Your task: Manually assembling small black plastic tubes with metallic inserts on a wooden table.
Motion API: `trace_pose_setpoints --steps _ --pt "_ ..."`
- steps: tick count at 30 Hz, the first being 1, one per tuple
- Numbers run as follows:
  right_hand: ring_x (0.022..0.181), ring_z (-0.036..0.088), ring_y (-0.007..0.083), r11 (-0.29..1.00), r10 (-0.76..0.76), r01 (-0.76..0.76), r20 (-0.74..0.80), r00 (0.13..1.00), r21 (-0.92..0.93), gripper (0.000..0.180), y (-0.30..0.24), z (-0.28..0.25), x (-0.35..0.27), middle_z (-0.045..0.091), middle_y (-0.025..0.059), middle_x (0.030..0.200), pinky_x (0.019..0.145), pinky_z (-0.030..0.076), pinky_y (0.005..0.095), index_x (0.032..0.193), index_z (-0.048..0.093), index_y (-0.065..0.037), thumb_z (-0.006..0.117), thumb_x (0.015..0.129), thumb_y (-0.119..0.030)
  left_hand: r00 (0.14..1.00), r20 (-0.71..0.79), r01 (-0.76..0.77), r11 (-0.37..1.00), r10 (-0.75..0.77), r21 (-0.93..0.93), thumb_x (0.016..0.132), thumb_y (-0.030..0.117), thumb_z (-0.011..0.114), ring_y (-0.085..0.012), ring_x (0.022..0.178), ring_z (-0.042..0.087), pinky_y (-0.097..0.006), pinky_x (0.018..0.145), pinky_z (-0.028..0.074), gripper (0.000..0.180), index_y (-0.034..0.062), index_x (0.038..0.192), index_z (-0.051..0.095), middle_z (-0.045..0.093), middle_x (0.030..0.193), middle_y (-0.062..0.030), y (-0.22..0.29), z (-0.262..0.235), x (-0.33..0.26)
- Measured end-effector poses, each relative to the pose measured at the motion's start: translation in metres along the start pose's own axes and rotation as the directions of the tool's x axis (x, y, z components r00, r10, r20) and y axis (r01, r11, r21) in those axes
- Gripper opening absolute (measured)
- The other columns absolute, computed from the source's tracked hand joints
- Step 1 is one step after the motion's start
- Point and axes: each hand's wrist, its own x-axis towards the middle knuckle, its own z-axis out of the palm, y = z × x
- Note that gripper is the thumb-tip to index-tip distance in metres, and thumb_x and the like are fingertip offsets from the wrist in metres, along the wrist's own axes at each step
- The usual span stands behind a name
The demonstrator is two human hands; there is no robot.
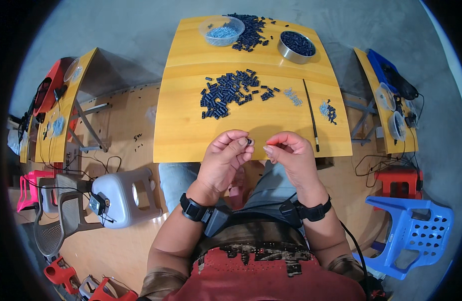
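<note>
Near the front edge of the yellow table (178,130), my left hand (223,158) pinches a small black cylindrical piece (249,142) between thumb and fingertips. Just to its right is my right hand (293,156), its thumb and fingers drawn together. Anything in that pinch is too small to make out. Beyond my hands lies a loose heap of short black cylinders (223,95). Tiny silvery pieces (292,97) are scattered to its right. A thin dark stick (311,113) separates them from a small mixed pile of silvery and black pieces (327,110).
At the table's far side stand a clear bowl of silvery pieces (222,34) and a round metal tin of black pieces (297,47), with another black heap (251,32) between. A grey stool (120,198) stands left, a blue plastic chair (416,231) right.
</note>
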Motion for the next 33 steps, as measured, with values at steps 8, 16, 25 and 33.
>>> trace_pose_setpoints --steps 8,16,25,33 --pt "0.068 0.057 0.0053 0.999 -0.010 0.009 0.027 1.000 0.034 0.016 -0.004 0.011 -0.004 0.064 0.0029 0.083 0.061 0.047 0.0180 0.098 0.063 0.000 0.064 0.082 0.000 0.994 0.097 0.049 0.997 -0.044 -0.057 0.089 0.008 0.059 -0.0114 0.077 0.060 -0.023 0.068 0.050 0.013 0.0043 0.101 0.059 0.063 0.088 -0.0054 -0.010 -0.016 -0.001" --pt "0.069 0.057 0.0045 0.994 -0.054 0.057 0.037 0.998 -0.093 0.014 -0.004 0.015 -0.003 0.064 0.0017 0.083 0.061 0.046 0.0177 0.097 0.064 0.000 0.062 0.083 0.000 0.981 0.175 0.086 0.996 -0.081 -0.019 0.088 0.006 0.059 -0.0112 0.077 0.060 -0.023 0.069 0.050 0.013 0.0022 0.100 0.059 0.064 0.091 -0.0065 -0.008 -0.011 -0.003" --pt "0.070 0.056 0.0044 0.982 -0.096 0.099 0.029 0.995 -0.158 0.012 -0.001 0.019 -0.002 0.064 0.0008 0.083 0.061 0.046 0.0176 0.096 0.064 -0.002 0.061 0.085 -0.001 0.994 0.095 0.054 0.996 -0.060 0.069 0.087 0.008 0.061 -0.0117 0.074 0.060 -0.023 0.068 0.050 0.019 -0.0021 0.103 0.060 0.065 0.090 -0.0094 -0.008 -0.012 -0.005" --pt "0.071 0.056 0.0058 0.953 -0.107 0.098 -0.015 0.994 -0.288 0.009 -0.005 0.019 -0.001 0.061 0.0007 0.081 0.062 0.046 0.0190 0.092 0.064 -0.001 0.061 0.084 -0.001 0.994 0.112 -0.004 0.981 -0.019 0.195 0.088 0.007 0.061 -0.0091 0.073 0.058 -0.022 0.067 0.049 0.018 -0.0012 0.104 0.062 0.064 0.085 -0.0042 -0.008 -0.011 -0.004"
